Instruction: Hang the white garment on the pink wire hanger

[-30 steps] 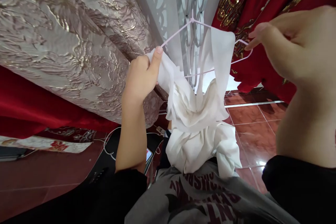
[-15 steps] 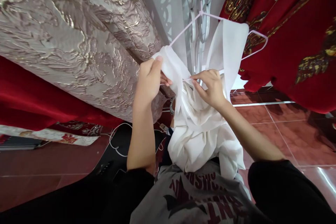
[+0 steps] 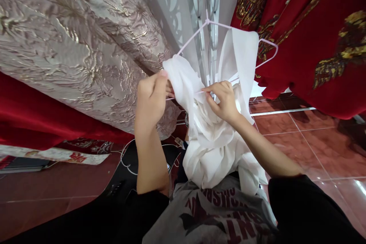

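Note:
A white sleeveless garment (image 3: 210, 133) hangs from a pale pink hanger (image 3: 191, 42), its lower folds bunched on my lap. The left shoulder strap of the cloth drapes over the hanger's sloping arm. My left hand (image 3: 151, 97) is closed at that strap's outer edge, with the thumb on the near side and the fingertips partly behind the cloth. My right hand (image 3: 223, 101) pinches the hanger's thin lower bar between thumb and forefinger, inside the neck opening. Over the right arm of the hanger lies the other strap (image 3: 245, 49), whose hanger end sticks out beyond it.
Patterned pinkish-gold fabric (image 3: 80, 45) hangs close on the left. Red embroidered cloth (image 3: 300, 53) hangs on the right. Ahead stands a white metal rack (image 3: 197, 4). A white cable (image 3: 122, 158) lies over a black surface (image 3: 114, 183) at lower left; red tiles (image 3: 286, 122) cover the floor.
The hanger and garment have shifted left and slightly down in view, partly with the camera. My left hand has moved left and down, while my right hand keeps its pinch on the bar.

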Demonstrator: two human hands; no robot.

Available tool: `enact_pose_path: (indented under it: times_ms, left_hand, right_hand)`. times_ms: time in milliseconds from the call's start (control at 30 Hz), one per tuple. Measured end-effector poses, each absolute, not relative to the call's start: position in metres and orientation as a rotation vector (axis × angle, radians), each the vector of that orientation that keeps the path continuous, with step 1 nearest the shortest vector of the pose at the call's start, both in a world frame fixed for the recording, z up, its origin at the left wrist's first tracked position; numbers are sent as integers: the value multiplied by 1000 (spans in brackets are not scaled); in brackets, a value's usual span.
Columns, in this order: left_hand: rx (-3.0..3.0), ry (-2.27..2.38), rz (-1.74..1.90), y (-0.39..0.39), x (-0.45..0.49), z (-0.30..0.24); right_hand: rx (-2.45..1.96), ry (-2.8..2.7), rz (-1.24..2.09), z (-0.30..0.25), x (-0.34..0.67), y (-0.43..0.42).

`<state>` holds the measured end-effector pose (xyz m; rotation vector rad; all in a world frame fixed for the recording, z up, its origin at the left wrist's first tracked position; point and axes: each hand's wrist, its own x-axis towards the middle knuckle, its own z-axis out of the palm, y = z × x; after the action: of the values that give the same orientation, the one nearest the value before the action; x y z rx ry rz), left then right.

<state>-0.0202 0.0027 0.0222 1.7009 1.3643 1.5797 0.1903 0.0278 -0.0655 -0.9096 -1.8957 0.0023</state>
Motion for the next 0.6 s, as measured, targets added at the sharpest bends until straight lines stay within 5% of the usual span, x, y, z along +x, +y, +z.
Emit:
enact_pose_path:
  times_ms: [333,600]
  left_hand:
    - [1473,1294,2061,-19,23,-48]
    - [1460,1259,1748,-12,29,-34]
  right_hand:
    - [-939,-1855,-23,-72,185,28]
    - [-987,-1804,14,-73,177,26]
